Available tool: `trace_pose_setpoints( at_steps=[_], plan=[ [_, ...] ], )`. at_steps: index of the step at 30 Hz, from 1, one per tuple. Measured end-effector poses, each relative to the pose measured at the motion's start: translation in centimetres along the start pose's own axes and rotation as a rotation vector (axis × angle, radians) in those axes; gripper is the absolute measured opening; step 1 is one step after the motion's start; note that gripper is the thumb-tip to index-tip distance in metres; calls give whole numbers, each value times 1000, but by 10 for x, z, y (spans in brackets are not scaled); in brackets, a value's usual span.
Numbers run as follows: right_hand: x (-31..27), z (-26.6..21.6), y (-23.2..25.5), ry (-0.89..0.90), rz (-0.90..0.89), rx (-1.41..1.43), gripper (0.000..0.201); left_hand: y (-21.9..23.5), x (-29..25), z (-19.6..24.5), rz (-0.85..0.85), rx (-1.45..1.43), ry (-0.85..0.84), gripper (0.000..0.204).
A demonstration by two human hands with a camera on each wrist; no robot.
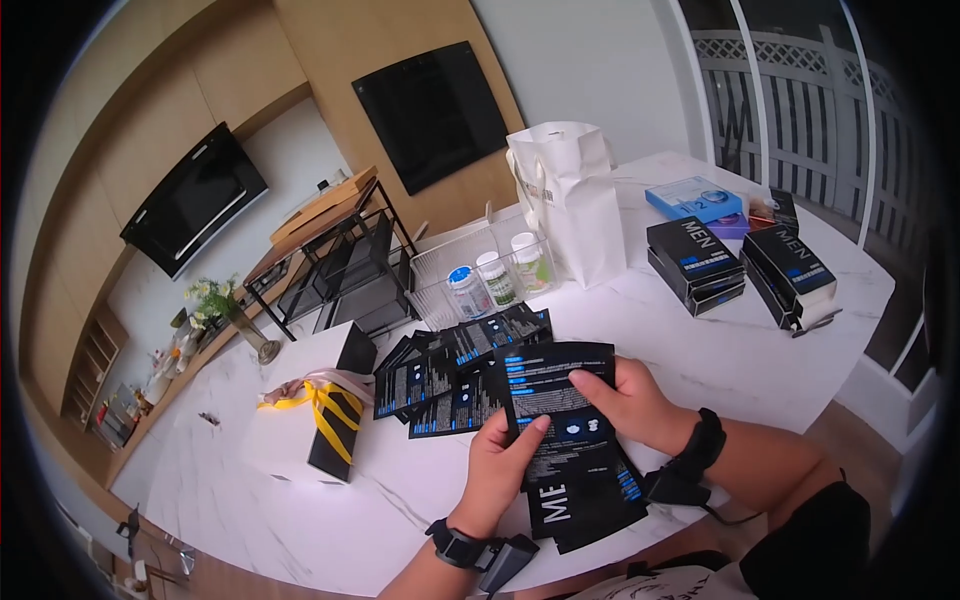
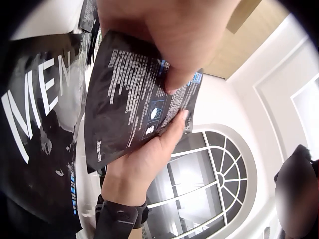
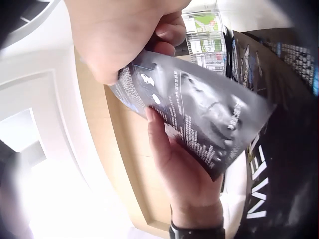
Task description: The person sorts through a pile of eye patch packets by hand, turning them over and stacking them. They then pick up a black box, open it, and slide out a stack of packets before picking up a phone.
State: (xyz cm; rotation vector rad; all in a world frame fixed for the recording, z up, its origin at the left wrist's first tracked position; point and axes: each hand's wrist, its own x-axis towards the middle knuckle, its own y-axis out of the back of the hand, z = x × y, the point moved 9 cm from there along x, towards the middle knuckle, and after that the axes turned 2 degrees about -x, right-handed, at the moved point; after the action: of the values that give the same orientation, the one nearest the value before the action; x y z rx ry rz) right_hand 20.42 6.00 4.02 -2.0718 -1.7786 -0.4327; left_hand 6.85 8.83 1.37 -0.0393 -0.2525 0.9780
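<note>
A black printed sachet (image 1: pixel 555 385) is held up between both hands over the table's near part. The left hand (image 1: pixel 497 470) grips its left edge, thumb on the printed face. At the right edge the right hand (image 1: pixel 640 405) pinches it, thumb on top and fingers behind. In the left wrist view the sachet (image 2: pixel 124 94) shows small text and blue-framed pictures. Under it on the table lie black packets (image 1: pixel 590 510) with large white letters. More black sachets (image 1: pixel 420 385) are spread in an overlapping heap beyond the left hand.
A white box (image 1: pixel 290 430) with a yellow and pink ribbon stands left. Behind the heap, a clear basket (image 1: pixel 430 290) holds bottles (image 1: pixel 497 280), beside a white paper bag (image 1: pixel 580 220). Black MEN boxes (image 1: pixel 695 260) and a blue box (image 1: pixel 693 198) sit at the right rear.
</note>
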Motion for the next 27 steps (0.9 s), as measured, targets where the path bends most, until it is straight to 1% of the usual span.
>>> trace_pose_setpoints(
  at_steps=[2,3,4,6,8,10,12,14,16,18,19,20,22,24,25,26,27],
  plan=[
    [-5,-12,-11,125,-137,-208,25,5,2,5,56,-60,-45,19],
    [-7,-17,-14,181,-146,-329,24,10,4,3,76,-86,-23,19],
    [-7,-17,-13,183,-137,-325,24,10,4,3,69,-79,-22,19],
    [-4,-11,-7,124,-82,-330,23,11,4,7,59,-62,-73,20],
    [2,-7,-1,120,-54,-304,24,6,2,8,26,-49,-96,20],
    [2,-6,0,102,-48,-274,24,4,0,10,39,-66,-124,21],
    [-1,-14,-2,112,-57,-266,23,8,2,10,73,-48,-116,20],
    [-9,-26,-22,258,-285,-560,22,14,4,7,71,-25,-102,19],
    [-10,-24,-20,258,-259,-536,23,11,3,5,56,-20,-105,19],
    [-6,-18,-9,189,-164,-231,26,12,2,10,112,-32,-137,20],
    [-5,-16,-8,236,-136,-173,27,11,2,10,102,-16,-128,20],
    [-5,-15,-6,235,-121,-160,27,14,2,12,120,-32,-131,20],
    [-5,-6,-10,174,-168,-435,24,17,2,11,139,-35,-130,20],
    [-4,-4,-12,160,-151,-398,22,19,2,9,143,-62,-140,21],
    [-3,-5,-7,168,-93,-360,21,14,2,11,130,-106,-133,20],
    [-1,-7,-2,175,-36,-325,20,16,3,10,134,-103,-131,20],
    [0,-3,-1,135,-38,-249,21,16,5,4,118,-46,-97,19]
  ],
)
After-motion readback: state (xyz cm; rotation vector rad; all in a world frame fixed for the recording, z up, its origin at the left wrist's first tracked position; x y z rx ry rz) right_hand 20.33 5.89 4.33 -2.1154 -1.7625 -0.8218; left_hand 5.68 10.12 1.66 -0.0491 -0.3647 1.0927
